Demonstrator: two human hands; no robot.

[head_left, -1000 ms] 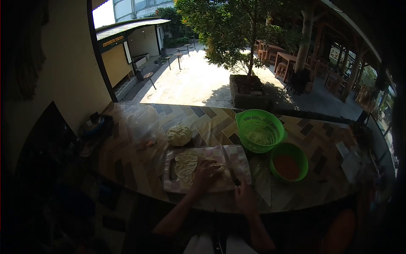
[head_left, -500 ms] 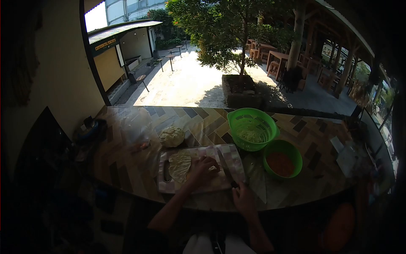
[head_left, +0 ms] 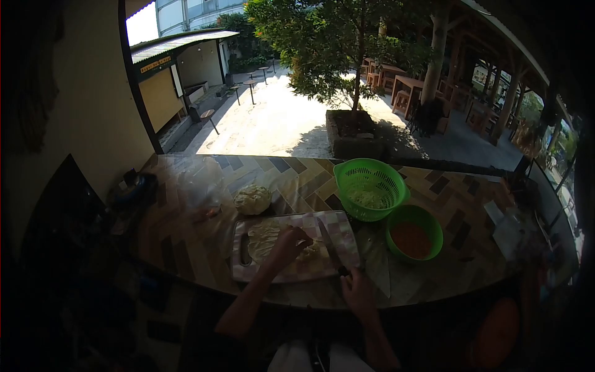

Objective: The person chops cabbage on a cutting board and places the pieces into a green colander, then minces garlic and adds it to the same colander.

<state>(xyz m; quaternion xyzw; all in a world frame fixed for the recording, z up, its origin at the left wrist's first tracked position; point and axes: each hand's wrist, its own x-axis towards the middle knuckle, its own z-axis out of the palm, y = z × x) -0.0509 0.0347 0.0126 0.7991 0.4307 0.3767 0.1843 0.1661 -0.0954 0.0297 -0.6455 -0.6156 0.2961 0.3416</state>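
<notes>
My right hand (head_left: pixel 357 286) grips a knife (head_left: pixel 329 243) by its dark handle, the blade resting along the right part of a checkered cutting board (head_left: pixel 338 222). My left hand (head_left: pixel 291 243) is over the middle of the board, fingers drawn together in a pinch; what they hold, if anything, is hidden. Beneath and right of those fingers lie pale cut cabbage pieces (head_left: pixel 313 253). A flat cabbage leaf (head_left: pixel 260 235) lies on the board's left side, partly covered by my left hand. Behind the board sits a pale cabbage head (head_left: pixel 252 199).
A green colander (head_left: pixel 343 177) with pale shreds stands behind the board's right end. Beside it is a green bowl (head_left: pixel 439 239) with orange contents. Clear plastic (head_left: pixel 198 177) lies at the table's back left. Papers or packets (head_left: pixel 509 229) lie at the right.
My left hand has moved slightly left and up, now overlapping the cabbage leaf and showing more cut pieces. My right hand and the knife have hardly moved.
</notes>
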